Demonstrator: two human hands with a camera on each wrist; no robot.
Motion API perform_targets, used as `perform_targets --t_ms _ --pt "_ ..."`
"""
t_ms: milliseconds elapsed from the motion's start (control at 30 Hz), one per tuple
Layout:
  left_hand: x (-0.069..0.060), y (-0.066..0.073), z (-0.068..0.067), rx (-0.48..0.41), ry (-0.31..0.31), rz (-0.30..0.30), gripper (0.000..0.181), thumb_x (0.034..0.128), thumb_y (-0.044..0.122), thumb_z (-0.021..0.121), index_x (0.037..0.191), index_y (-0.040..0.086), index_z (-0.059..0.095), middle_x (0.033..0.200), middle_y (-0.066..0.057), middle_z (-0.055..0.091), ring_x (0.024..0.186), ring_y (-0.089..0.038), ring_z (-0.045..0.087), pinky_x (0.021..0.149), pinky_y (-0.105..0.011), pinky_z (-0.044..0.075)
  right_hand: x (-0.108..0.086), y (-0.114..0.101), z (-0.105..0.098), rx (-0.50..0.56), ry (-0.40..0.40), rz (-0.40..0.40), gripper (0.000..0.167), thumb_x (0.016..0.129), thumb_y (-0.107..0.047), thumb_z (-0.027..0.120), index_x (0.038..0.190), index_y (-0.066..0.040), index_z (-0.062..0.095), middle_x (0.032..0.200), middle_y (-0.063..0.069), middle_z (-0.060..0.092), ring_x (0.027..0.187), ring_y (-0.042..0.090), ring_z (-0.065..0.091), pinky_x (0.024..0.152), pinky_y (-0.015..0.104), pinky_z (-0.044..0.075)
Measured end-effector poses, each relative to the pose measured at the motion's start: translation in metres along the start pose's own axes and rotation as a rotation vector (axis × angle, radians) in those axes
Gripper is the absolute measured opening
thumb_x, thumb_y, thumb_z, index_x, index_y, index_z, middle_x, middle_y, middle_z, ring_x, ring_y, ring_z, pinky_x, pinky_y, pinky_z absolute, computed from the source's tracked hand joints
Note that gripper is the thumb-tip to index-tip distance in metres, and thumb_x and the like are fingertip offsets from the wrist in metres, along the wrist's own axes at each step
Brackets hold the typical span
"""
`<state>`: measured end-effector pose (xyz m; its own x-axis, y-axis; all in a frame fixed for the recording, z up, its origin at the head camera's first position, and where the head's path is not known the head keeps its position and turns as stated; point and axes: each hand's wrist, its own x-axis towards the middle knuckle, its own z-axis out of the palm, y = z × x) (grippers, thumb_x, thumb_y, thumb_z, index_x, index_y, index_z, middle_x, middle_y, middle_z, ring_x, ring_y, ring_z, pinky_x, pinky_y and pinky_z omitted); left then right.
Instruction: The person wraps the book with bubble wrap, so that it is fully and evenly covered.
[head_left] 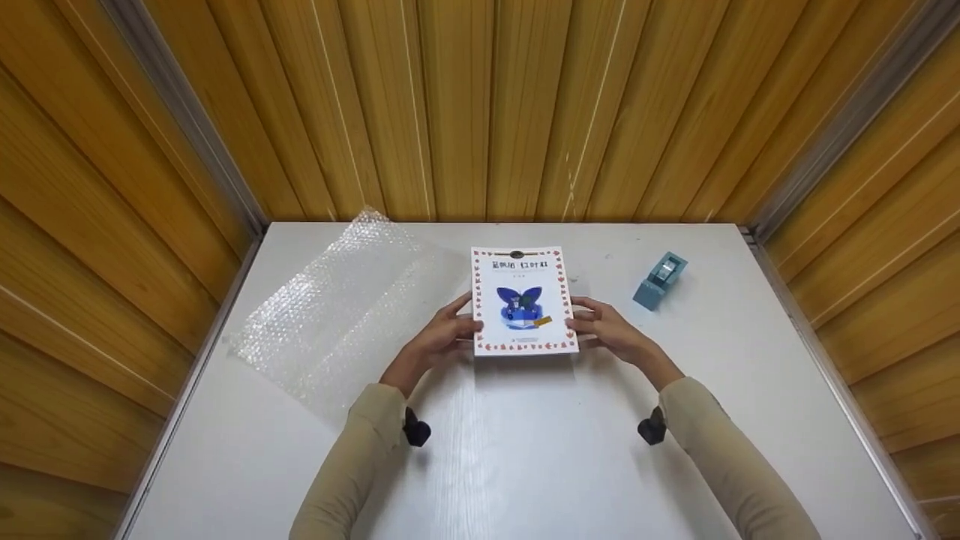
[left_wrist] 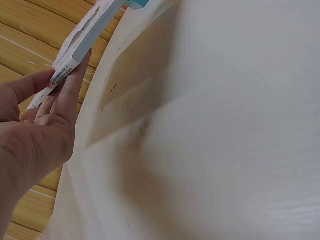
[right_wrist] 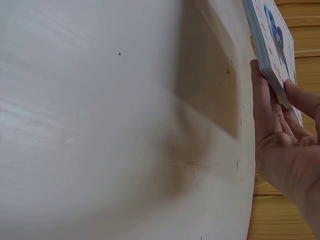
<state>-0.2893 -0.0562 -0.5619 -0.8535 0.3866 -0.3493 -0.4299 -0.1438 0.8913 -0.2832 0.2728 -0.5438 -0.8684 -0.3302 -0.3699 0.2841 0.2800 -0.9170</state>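
Observation:
A white book (head_left: 525, 270) with a red leaf border and a blue butterfly picture faces up between both hands, raised off the table. The left hand (head_left: 445, 331) grips its left edge, thumb on the cover and fingers underneath. At the opposite edge, the right hand (head_left: 611, 330) holds it the same way. Both wrist views show a gap and a shadow below the book; its spine side (left_wrist: 64, 70) with a barcode shows in the left wrist view, its page edges (right_wrist: 258, 37) in the right.
A sheet of bubble wrap (head_left: 337, 307) lies flat on the white table (head_left: 517, 465), left of the book. A teal tape dispenser (head_left: 660, 280) stands to the right. Wood-patterned walls (head_left: 450, 105) close off the back and both sides.

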Motion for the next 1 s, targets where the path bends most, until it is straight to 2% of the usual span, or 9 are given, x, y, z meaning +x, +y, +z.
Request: perform_targets --t_ms 167,367,500,733,1000 --pt "-0.005 0.006 -0.011 -0.008 0.01 0.011 0.08 0.0956 -0.001 0.062 0.163 0.022 0.027 0.119 -0.014 0.075 0.083 -0.018 0.075 0.079 -0.036 0.063 0.003 -0.009 0.007 0.045 -0.055 -0.025 0.075 0.1 -0.013 0.063 0.163 -0.007 0.021 0.158 0.027 0.042 0.11 0.013 0.068 0.09 0.032 0.06" --pt "-0.013 0.011 -0.027 0.004 0.029 0.009 0.078 0.0976 0.002 0.062 0.164 0.022 0.025 0.111 -0.005 0.075 0.083 -0.015 0.074 0.076 -0.032 0.062 0.007 -0.018 0.021 0.092 -0.131 -0.047 0.077 0.099 -0.005 0.06 0.164 -0.006 0.017 0.161 0.027 0.036 0.113 0.015 0.067 0.092 0.035 0.06" --pt "-0.02 0.015 -0.043 0.031 0.052 0.006 0.077 0.0979 0.005 0.063 0.163 0.022 0.026 0.113 -0.005 0.076 0.084 -0.015 0.075 0.077 -0.031 0.062 0.014 -0.022 0.034 0.096 -0.149 -0.063 0.077 0.099 -0.006 0.06 0.164 -0.007 0.018 0.16 0.026 0.038 0.112 0.015 0.068 0.09 0.035 0.061" --pt "-0.033 0.02 -0.069 0.095 0.072 -0.008 0.078 0.0981 0.012 0.066 0.163 0.025 0.026 0.13 -0.01 0.072 0.092 -0.016 0.076 0.084 -0.034 0.06 0.027 -0.028 0.057 0.115 -0.179 -0.069 0.076 0.1 -0.005 0.06 0.163 -0.007 0.019 0.161 0.023 0.039 0.109 0.015 0.07 0.087 0.034 0.062" --pt "-0.047 0.023 -0.107 0.112 0.124 -0.006 0.074 0.1006 0.014 0.061 0.164 0.026 0.025 0.13 -0.007 0.071 0.095 -0.016 0.074 0.085 -0.033 0.06 0.05 -0.037 0.092 0.123 -0.201 -0.122 0.073 0.1 -0.004 0.059 0.163 -0.007 0.022 0.159 0.023 0.041 0.106 0.014 0.07 0.086 0.034 0.063"
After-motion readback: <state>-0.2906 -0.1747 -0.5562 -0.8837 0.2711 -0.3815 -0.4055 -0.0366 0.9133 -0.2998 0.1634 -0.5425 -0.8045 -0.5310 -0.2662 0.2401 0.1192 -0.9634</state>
